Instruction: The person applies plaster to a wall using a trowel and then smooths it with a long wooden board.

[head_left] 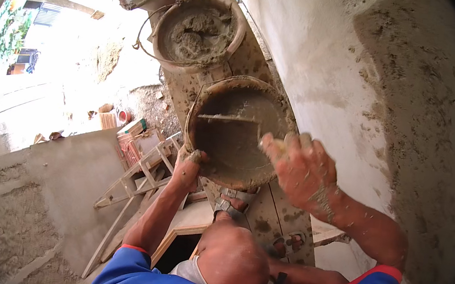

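A round bucket (237,179) of wet grey mortar (237,155) stands before me on the planks, its rim caked. My left hand (186,168) is closed on its near left rim. My right hand (302,166), smeared with mortar, is wrapped around the handle of a trowel (227,119) at the bucket's right side. The trowel's thin blade shows edge-on over the mortar, and I cannot tell whether it touches the surface. Beyond stands a second bucket (240,26) with lumpy mortar and a wire handle (141,30).
A third container (133,3) with greyish contents stands at the far end of the plank platform (282,206). Along the right runs a partly plastered wall (333,81). Below on the left lie a wooden frame (143,171) and a low rendered wall (62,172). My sandalled foot (234,200) is close to the near bucket.
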The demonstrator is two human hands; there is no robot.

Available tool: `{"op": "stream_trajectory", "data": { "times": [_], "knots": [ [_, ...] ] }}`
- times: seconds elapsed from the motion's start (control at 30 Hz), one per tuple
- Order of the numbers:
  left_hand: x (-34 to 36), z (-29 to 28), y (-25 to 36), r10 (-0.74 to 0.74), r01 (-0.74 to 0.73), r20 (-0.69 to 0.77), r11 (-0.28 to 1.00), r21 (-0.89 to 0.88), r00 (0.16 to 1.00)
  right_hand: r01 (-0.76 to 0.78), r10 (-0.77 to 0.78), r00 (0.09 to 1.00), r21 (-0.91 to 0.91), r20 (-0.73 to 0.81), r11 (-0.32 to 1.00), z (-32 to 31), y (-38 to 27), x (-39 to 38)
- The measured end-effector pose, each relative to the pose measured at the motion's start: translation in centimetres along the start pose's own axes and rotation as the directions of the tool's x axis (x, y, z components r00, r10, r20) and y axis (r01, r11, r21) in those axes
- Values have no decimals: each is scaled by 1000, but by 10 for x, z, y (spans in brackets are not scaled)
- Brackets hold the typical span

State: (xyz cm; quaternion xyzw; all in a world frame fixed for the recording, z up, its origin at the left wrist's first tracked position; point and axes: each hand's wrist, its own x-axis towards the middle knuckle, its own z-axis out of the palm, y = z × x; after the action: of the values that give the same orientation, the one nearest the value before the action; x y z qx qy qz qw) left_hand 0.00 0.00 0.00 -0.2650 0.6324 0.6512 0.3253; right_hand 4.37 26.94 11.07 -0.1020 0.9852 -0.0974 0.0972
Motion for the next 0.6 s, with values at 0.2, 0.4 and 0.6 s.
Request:
{"op": "stream_trajectory", "data": {
  "times": [0.2,0.4,0.6],
  "knots": [
    [4,-11,-12,30,-30,3,1000,8,1000,-112,125,992,-339,16,934,24,7,36],
    [-4,-2,-18,13,-13,-20,999,-43,1000,114,-78,859,-41,506,993,40,-5,34],
    [-10,5,-17,96,-95,3,990,-104,995,75,-211,866,300,453,951,48,-8,23]
  ]
}}
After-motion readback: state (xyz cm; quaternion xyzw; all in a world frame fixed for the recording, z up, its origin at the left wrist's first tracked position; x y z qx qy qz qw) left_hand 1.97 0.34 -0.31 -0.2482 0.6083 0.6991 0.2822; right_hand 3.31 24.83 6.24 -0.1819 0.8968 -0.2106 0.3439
